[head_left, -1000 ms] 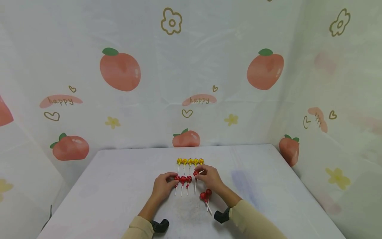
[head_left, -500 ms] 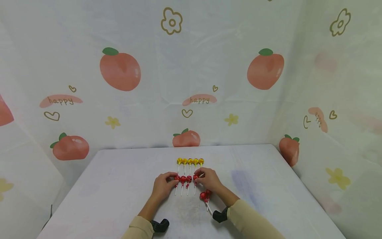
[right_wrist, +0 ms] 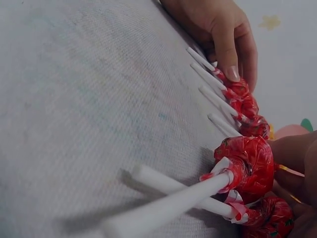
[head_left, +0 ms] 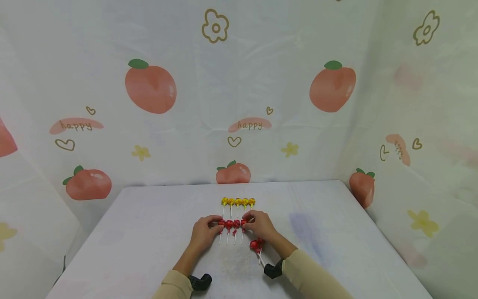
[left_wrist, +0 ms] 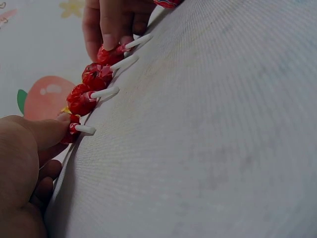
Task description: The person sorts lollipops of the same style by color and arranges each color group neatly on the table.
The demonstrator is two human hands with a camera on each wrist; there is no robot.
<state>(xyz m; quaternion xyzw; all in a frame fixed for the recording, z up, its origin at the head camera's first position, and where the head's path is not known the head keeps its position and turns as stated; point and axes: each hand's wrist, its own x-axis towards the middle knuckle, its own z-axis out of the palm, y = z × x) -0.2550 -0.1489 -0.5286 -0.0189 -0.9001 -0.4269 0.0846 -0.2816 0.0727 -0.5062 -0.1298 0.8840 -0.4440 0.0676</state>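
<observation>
Several red-wrapped lollipops lie side by side on the white table, white sticks pointing toward me. My left hand (head_left: 203, 234) pinches the head of the leftmost red lollipop (left_wrist: 74, 130) between thumb and fingers. At the other end of the row, my right hand (head_left: 262, 225) pinches the rightmost red lollipop (left_wrist: 109, 55) by its head. Between them sit two untouched ones, among them a middle red lollipop (head_left: 229, 224). Below my right hand, two more red lollipops (right_wrist: 247, 166) lie together with crossing sticks.
Behind the red row, a row of several yellow lollipops (head_left: 238, 202) lies on the table (head_left: 157, 224). Black wrist devices (head_left: 200, 282) sit near both sleeves. A curtain (head_left: 239, 74) printed with fruit hangs behind the table's far edge.
My right hand has brought its red lollipop down and slightly left, closing the gap to the row. My left hand has stayed in place.
</observation>
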